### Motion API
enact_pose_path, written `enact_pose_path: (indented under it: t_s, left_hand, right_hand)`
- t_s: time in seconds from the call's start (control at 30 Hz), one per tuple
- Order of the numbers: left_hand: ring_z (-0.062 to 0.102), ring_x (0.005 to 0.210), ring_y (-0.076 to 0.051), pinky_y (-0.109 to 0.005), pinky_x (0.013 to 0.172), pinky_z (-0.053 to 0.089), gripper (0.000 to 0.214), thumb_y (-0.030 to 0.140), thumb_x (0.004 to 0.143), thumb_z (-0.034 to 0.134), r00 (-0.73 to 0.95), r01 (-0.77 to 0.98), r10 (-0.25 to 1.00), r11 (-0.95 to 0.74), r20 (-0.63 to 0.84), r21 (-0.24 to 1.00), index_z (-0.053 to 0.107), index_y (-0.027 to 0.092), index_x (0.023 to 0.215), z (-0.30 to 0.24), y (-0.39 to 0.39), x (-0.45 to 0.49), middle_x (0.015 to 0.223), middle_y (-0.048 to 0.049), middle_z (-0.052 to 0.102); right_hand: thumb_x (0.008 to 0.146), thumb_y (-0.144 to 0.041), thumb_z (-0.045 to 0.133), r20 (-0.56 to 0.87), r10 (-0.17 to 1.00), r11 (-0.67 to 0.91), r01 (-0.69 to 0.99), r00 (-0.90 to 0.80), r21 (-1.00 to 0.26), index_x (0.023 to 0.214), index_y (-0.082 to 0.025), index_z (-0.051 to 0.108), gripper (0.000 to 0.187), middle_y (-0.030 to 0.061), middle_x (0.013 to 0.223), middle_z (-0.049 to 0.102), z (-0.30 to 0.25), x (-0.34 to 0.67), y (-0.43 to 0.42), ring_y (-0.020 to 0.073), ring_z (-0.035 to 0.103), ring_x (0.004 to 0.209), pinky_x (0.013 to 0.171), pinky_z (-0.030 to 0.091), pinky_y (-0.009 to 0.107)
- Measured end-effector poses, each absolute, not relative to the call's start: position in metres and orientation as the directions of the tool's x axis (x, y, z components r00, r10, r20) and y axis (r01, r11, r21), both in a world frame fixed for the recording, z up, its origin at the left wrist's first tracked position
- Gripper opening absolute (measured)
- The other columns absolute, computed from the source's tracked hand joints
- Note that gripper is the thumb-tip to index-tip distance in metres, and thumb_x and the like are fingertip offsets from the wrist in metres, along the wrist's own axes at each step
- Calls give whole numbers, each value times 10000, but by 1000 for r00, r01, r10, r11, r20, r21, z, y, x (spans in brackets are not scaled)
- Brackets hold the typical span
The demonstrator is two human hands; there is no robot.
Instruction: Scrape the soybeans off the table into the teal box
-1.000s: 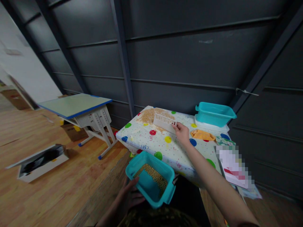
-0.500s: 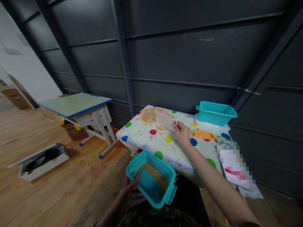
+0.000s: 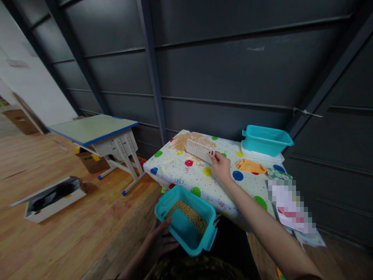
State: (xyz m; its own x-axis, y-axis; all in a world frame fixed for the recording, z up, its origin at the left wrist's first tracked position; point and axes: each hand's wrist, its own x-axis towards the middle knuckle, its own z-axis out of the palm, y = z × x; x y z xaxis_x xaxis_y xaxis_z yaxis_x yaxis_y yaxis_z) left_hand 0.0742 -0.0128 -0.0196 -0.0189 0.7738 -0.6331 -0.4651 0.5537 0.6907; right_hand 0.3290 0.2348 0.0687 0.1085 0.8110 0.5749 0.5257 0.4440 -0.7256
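The right hand (image 3: 221,167) is stretched out over the table (image 3: 175,173). Its fingers pinch one end of a white plastic scraper (image 3: 199,150). The scraper stands on its long edge on the spotty cloth, right beside a pile of beans (image 3: 186,140) at the far side of the table. Some loose beans lie next to it.

The left hand (image 3: 161,241) is low down, close to the body. It grips a blue tub (image 3: 204,241) from below, with the thumb up on the near wall. The tub is held under the near edge of the table and tips a little. A heap of beans (image 3: 189,216) already lies inside it. The two hands are well apart.

I think the step in hand is pushing the beans along the cloth with the scraper. A good next move would need the scraper's edge to stay flat on the cloth, so no beans slip under it. The push should be slow and straight, toward the near edge. The tub would have to sit right under that edge, with its open top facing up, or beans could fall to the floor.

On the right of the table sit another blue tub (image 3: 266,140), an orange rag (image 3: 250,166) and some papers (image 3: 291,210). A small desk (image 3: 93,128) stands further off on the wooden floor, and an open box (image 3: 49,198) lies near it
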Motion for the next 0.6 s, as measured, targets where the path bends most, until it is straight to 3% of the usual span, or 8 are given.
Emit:
enact_pose_path:
  t_s: [0.27,0.43,0.6]
  left_hand:
    - [831,890,-316,-542,1057,620,1039,562,873,859,5,-473,785,548,-619,690,292,293,1701,-15,-15,74,1103,-104,781]
    - [801,814,-297,-530,1012,636,970,518,914,818,-16,-466,779,549,-627,694,294,272,1693,-17,-13,75,983,-57,727]
    - [812,859,-312,-561,1075,603,1117,598,824,884,-13,-465,781,548,-624,695,265,298,1703,-23,-12,73,1139,-104,736]
  right_hand:
    - [924,-496,571,538,829,392,530,150,-752,733,-279,542,291,29,660,605,67,336,242,238,524,696,680,345,337]
    - [918,-446,575,540,833,413,511,123,-754,713,-274,514,274,22,655,581,65,330,240,219,503,671,675,342,340]
    - [926,-474,568,548,828,436,479,118,-762,726,-267,523,291,20,667,580,63,327,238,215,507,676,685,348,342]
